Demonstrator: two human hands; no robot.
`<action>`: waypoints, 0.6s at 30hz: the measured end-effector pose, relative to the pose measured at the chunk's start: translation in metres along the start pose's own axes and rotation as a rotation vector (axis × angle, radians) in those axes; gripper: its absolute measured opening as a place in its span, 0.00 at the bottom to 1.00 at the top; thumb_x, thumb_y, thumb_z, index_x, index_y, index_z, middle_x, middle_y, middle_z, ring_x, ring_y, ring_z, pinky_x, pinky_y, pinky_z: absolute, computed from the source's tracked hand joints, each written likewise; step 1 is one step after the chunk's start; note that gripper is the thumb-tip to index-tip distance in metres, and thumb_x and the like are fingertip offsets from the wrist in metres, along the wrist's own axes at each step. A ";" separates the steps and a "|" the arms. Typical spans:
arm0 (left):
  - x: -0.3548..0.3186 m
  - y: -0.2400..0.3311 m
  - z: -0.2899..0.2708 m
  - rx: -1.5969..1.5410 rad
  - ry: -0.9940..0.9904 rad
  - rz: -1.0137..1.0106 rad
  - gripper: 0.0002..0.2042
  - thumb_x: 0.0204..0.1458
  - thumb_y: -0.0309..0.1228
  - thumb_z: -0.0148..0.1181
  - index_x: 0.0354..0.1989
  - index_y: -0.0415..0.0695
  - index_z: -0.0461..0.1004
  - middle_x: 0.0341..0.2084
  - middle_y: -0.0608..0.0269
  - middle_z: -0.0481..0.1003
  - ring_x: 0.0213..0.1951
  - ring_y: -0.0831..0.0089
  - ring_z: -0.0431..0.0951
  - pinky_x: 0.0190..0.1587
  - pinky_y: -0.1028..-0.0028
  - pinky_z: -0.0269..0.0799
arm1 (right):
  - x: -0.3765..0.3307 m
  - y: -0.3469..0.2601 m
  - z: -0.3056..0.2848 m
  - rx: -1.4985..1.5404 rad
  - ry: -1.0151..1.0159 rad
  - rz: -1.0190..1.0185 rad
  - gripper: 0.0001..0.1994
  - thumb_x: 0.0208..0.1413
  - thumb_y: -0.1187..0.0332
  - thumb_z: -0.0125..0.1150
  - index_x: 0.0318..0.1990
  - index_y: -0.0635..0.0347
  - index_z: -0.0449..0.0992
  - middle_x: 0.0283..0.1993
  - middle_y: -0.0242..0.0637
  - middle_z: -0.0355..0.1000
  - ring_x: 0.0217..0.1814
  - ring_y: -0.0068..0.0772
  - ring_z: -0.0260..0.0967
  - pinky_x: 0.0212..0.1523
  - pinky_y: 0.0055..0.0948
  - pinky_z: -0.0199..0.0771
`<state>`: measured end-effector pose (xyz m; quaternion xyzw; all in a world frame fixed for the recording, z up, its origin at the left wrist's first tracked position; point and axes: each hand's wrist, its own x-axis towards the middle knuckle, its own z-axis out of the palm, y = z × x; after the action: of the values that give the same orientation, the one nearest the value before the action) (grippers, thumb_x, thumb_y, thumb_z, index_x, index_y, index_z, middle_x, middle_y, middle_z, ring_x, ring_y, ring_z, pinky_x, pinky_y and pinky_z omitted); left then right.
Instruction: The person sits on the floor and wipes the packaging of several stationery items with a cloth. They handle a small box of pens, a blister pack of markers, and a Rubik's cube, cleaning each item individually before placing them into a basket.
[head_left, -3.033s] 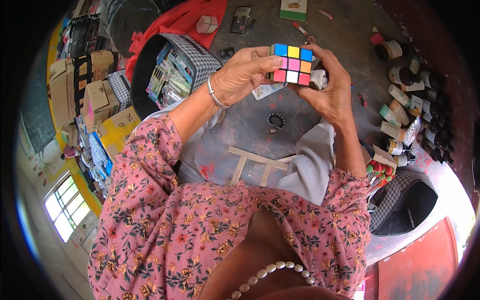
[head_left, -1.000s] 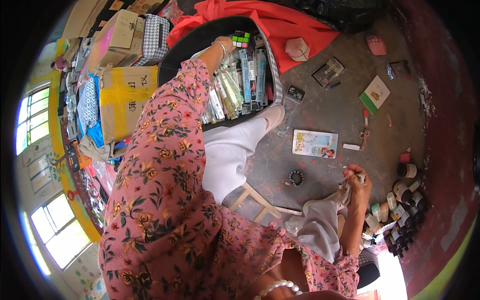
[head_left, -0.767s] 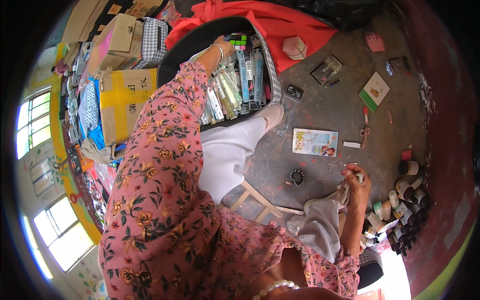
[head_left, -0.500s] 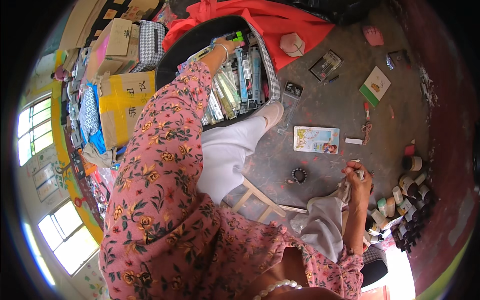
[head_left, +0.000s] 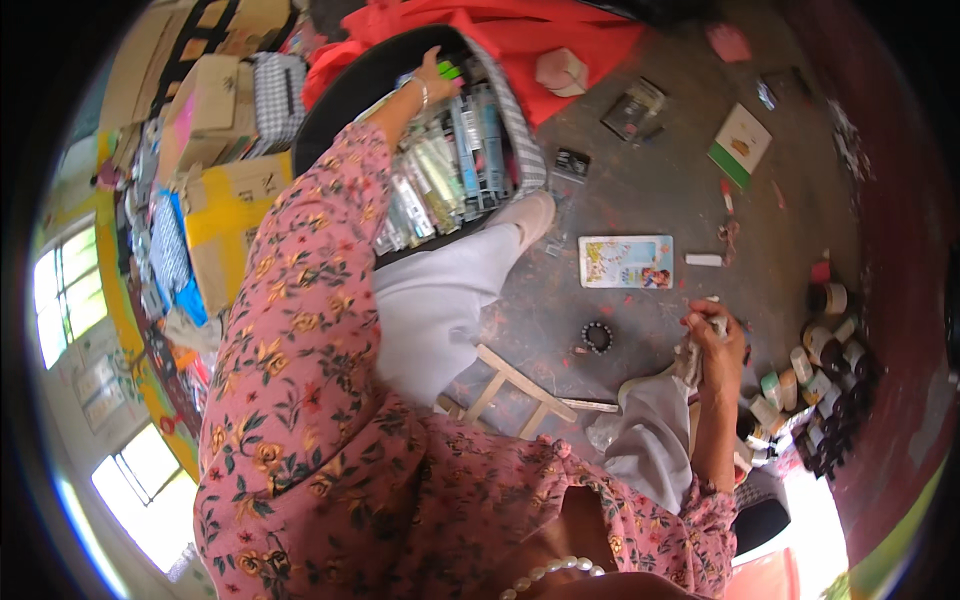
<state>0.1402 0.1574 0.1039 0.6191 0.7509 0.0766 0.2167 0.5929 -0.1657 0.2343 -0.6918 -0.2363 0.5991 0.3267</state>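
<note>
My left hand reaches into a large fabric storage box with a checked rim and dark lining. Its fingers are spread around a bright green-topped item, slightly blurred, and no firm hold shows. Packed below are several clear-wrapped packs and blue slim packs. Beside my right knee, my right hand is closed on a crumpled whitish cloth, part of it hidden by the fingers.
On the floor lie a colourful flat pack, a beaded bracelet, a green-and-white booklet and a black case. Several bottles line the right wall. A taped carton stands left; a wooden frame is between my legs.
My left hand has shifted over the green-topped item, its fingers now spread wider. My right hand keeps its hold on the cloth. The whole view has moved slightly.
</note>
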 end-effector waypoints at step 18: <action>0.027 -0.032 0.023 0.380 -0.172 0.170 0.55 0.31 0.25 0.63 0.61 0.61 0.24 0.57 0.28 0.36 0.61 0.44 0.41 0.60 0.63 0.46 | 0.007 0.007 -0.015 0.050 -0.048 -0.019 0.12 0.40 0.70 0.60 0.35 0.65 0.71 0.28 0.30 0.67 0.29 0.19 0.64 0.28 0.19 0.64</action>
<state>0.1169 0.1724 0.0652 0.7141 0.6757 -0.1013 0.1523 0.6081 -0.1676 0.2251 -0.6665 -0.2357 0.6180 0.3439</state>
